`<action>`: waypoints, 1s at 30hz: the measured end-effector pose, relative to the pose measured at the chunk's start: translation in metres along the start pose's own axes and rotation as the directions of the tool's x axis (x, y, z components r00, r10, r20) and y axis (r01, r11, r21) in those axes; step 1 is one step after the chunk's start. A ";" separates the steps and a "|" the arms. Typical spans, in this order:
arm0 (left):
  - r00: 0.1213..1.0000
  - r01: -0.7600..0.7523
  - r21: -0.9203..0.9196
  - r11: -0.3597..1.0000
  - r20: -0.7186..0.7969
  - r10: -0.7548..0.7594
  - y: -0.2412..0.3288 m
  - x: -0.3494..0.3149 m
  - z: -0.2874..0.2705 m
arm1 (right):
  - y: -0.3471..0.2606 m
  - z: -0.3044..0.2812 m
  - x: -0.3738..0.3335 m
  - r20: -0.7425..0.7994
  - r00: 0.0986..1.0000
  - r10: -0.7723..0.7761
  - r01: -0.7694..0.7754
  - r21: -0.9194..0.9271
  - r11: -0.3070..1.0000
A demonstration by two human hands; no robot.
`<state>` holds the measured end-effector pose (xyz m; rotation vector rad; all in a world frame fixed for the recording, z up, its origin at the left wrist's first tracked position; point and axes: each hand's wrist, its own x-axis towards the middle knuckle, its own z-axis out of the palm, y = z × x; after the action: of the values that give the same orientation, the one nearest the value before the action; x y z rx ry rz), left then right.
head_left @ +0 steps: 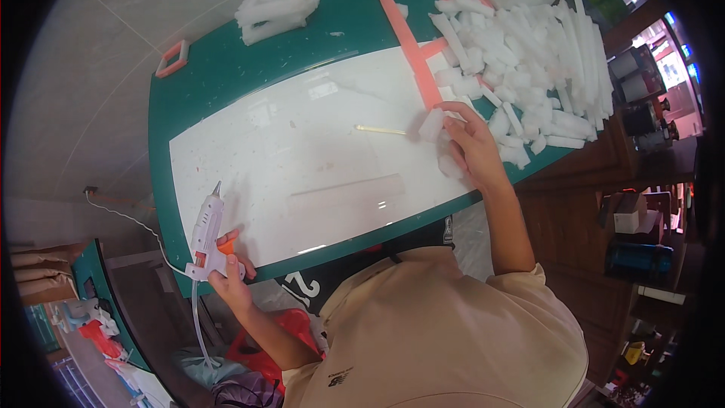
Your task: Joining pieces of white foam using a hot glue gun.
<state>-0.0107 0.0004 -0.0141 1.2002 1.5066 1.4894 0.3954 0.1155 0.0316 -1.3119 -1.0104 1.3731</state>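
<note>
My left hand is closed round the handle of a white hot glue gun with an orange trigger, its nozzle pointing up and away. A long translucent glue stick hangs from the gun's back end. Over the right part of the white board, my right hand pinches a small white foam piece between thumb and fingers. Just left of that foam lies a thin yellowish stick. A pale, translucent flat strip lies nearer to me on the board.
Many loose white foam pieces are heaped at the right. A long pink foam strip runs from the back edge toward my right hand. Stacked white foam and a small pink frame rest on the green tabletop. A white cord hangs left.
</note>
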 end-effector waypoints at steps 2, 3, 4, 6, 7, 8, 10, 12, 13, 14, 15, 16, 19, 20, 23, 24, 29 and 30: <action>1.000 0.015 0.001 1.000 0.021 -0.015 -0.005 0.000 -0.003 | 0.001 -0.002 -0.005 -0.014 0.999 -0.048 0.047 -0.095 0.994; 1.000 0.007 -0.004 1.000 -0.010 -0.007 -0.007 0.000 -0.003 | 0.002 -0.004 -0.007 -0.023 0.995 -0.099 0.093 -0.193 0.977; 0.999 -0.002 -0.008 1.000 -0.040 0.001 -0.008 0.000 -0.003 | 0.001 -0.005 -0.010 -0.026 0.995 -0.097 0.090 -0.192 0.977; 0.998 -0.008 -0.002 1.000 -0.060 0.007 -0.005 0.000 0.002 | 0.002 -0.008 -0.014 -0.024 0.989 -0.149 0.131 -0.353 0.926; 0.996 -0.014 0.003 1.000 -0.083 0.015 -0.004 0.000 0.003 | 0.005 -0.009 -0.015 -0.027 0.989 -0.148 0.129 -0.353 0.927; 0.997 -0.014 0.004 1.000 -0.080 0.014 -0.007 0.000 0.000 | 0.009 -0.010 -0.015 -0.023 0.979 -0.202 0.178 -0.381 0.907; 0.999 0.042 -0.009 0.999 -0.021 -0.043 -0.016 0.001 -0.012 | 0.010 -0.012 -0.018 -0.019 0.967 -0.254 0.224 -0.409 0.885; 0.999 0.033 -0.004 0.999 -0.020 -0.033 -0.013 0.001 -0.010 | 0.006 -0.012 -0.023 -0.058 0.987 -0.151 0.122 -0.346 0.930; 1.000 0.023 -0.001 1.000 -0.021 -0.023 -0.012 0.001 -0.010 | 0.007 -0.012 -0.024 -0.059 0.987 -0.150 0.121 -0.345 0.931; 1.000 0.023 -0.001 1.000 -0.017 -0.023 -0.012 0.001 -0.009 | 0.007 -0.012 -0.025 -0.059 0.988 -0.144 0.119 -0.308 0.944; 0.999 0.026 -0.006 1.000 -0.019 -0.027 -0.012 0.002 -0.008 | 0.007 -0.012 -0.027 -0.058 0.989 -0.138 0.118 -0.272 0.955; 0.999 0.030 -0.013 0.999 -0.020 -0.030 -0.012 0.002 -0.008 | 0.007 -0.010 -0.028 -0.062 0.988 -0.139 0.117 -0.272 0.955; 0.999 0.042 -0.005 0.999 -0.032 -0.042 -0.009 0.001 -0.006 | 0.005 -0.008 -0.033 -0.072 0.980 -0.186 0.162 -0.252 0.954; 0.999 0.042 -0.005 0.999 -0.030 -0.042 -0.008 0.000 -0.006 | 0.004 -0.010 -0.035 -0.029 0.983 -0.179 0.159 -0.342 0.926; 0.996 0.076 0.008 0.997 -0.039 -0.076 -0.007 0.000 -0.007 | -0.005 -0.009 -0.042 0.038 0.984 -0.172 0.170 -0.457 0.873; 0.998 0.063 0.009 0.998 -0.027 -0.063 -0.009 0.001 -0.009 | -0.007 -0.008 -0.043 0.064 0.983 -0.174 0.183 -0.484 0.856; 1.000 0.017 -0.009 1.000 -0.023 -0.017 -0.011 0.002 -0.008 | 0.004 -0.012 -0.043 0.148 0.978 -0.149 0.190 -0.320 0.928; 1.000 0.007 -0.008 1.000 -0.026 -0.007 -0.009 0.001 -0.005 | 0.002 -0.014 -0.043 0.174 0.982 -0.073 0.123 -0.294 0.948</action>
<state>-0.0169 0.0007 -0.0227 1.1739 1.5195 1.5106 0.4075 0.0720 0.0375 -1.3661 -1.4251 1.2985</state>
